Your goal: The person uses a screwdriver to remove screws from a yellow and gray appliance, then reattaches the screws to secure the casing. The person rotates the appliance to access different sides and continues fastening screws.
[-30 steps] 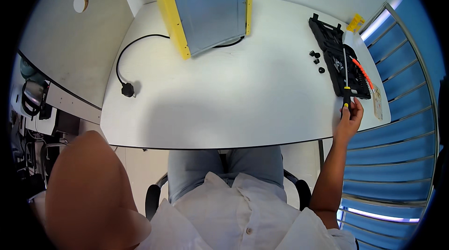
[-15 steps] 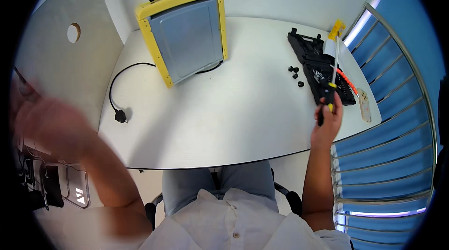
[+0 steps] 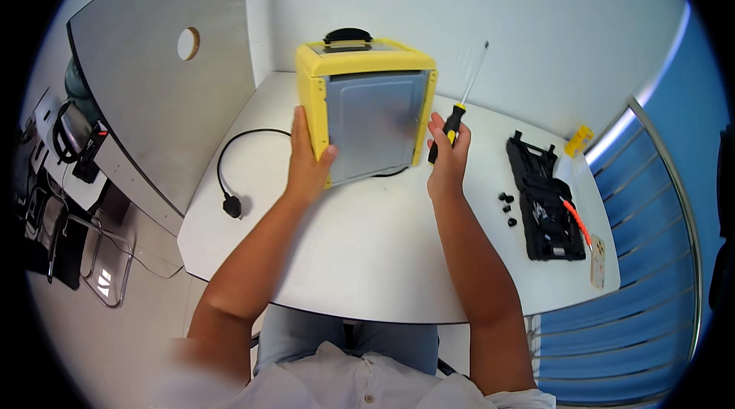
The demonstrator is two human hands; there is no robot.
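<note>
A box-shaped appliance (image 3: 375,126) with a yellow frame, a grey metal panel and a black top handle stands upright on the white table. Against its left edge rests my left hand (image 3: 308,155), fingers along the yellow side and thumb toward the front. My right hand (image 3: 452,155) is closed around the black and yellow handle of a screwdriver (image 3: 457,114), just right of the appliance. The long shaft points up and away, its tip clear of the appliance. From the appliance a black cord (image 3: 222,156) runs left to a plug (image 3: 232,206).
On the right lies an open black tool case (image 3: 536,172) with an orange flexible shaft (image 3: 576,221). Several small black caps (image 3: 511,221) sit beside it. A phone-shaped item (image 3: 598,262) and a yellow piece (image 3: 579,140) lie by the table's right edge. A grey partition (image 3: 161,80) borders the left.
My left hand has come from the far left onto the appliance's left side. My right hand has carried the screwdriver from over the tool case toward the appliance. The view has shifted.
</note>
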